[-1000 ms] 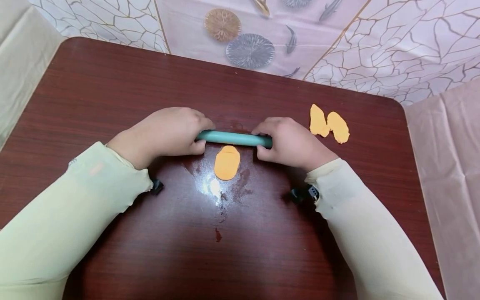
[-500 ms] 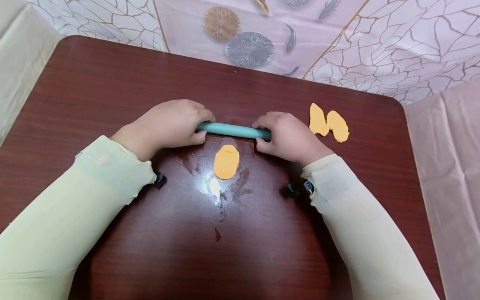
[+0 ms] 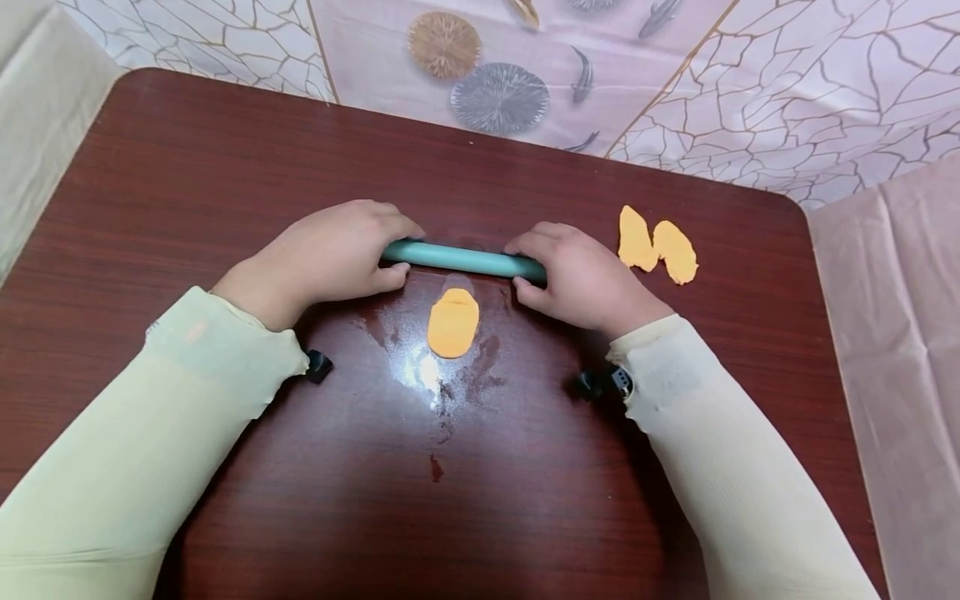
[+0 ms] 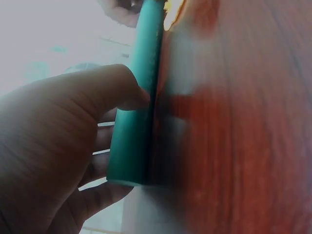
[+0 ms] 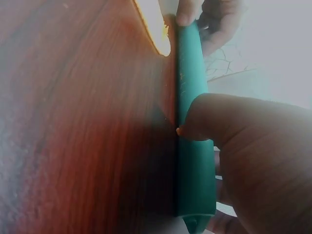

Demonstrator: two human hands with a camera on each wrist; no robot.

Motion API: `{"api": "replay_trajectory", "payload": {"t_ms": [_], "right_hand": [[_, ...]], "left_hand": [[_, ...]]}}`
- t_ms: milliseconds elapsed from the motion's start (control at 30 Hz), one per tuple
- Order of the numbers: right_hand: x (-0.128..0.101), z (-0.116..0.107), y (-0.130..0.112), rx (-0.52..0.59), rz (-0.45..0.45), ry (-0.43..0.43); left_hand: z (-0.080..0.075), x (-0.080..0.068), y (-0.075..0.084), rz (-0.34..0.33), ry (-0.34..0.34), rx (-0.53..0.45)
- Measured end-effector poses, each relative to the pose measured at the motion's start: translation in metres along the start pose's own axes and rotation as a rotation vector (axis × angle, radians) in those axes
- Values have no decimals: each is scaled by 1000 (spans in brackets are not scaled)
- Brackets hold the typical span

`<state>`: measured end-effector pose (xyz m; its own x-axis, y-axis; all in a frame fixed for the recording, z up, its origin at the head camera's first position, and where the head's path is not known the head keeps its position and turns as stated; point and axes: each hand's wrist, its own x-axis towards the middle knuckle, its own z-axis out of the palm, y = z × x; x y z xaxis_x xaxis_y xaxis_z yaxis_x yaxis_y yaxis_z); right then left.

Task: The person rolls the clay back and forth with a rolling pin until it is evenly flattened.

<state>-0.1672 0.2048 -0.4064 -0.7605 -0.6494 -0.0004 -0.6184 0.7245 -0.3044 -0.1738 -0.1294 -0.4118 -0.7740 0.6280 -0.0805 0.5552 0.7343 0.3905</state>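
**Bright overhead light, hazy wrist views**

The head view is sharp and evenly lit, with a white glare patch mid-table and soft shadows under both sleeves; its edges bow slightly. Both wrist views are washed out, milky and blurred, the table out of focus.

We record a dark reddish-brown wooden table with rounded corners and a bright glare patch on its top. Beyond it we see a pale covering with crackle lines, round motifs and fish shapes. Plain cream cloth flanks it left, pinkish cloth right.
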Motion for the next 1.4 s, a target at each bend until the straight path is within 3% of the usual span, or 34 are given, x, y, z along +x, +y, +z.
{"api": "replay_trajectory", "payload": {"t_ms": [233, 333, 500, 633, 967, 1200, 1400], "right_hand": [[-14, -3, -14, -17, -19, 86], [-22, -4, -31, -19, -81, 108], [-30, 6, -63, 55, -221, 35], [-29, 20, -77, 74, -234, -8], [-18, 46, -77, 127, -226, 41], [-16, 52, -75, 111, -282, 96], [-19, 52, -74, 91, -325, 86]], "left_hand": [[5, -4, -4, 4, 48, -12], [7, -3, -3, -2, 42, -3], [9, -1, -3, -7, 51, 5], [9, -1, -3, -16, 57, 0], [10, -3, -6, -17, 77, 3], [10, -5, -9, -11, 95, 11], [12, -4, -9, -3, 104, 12]]}}
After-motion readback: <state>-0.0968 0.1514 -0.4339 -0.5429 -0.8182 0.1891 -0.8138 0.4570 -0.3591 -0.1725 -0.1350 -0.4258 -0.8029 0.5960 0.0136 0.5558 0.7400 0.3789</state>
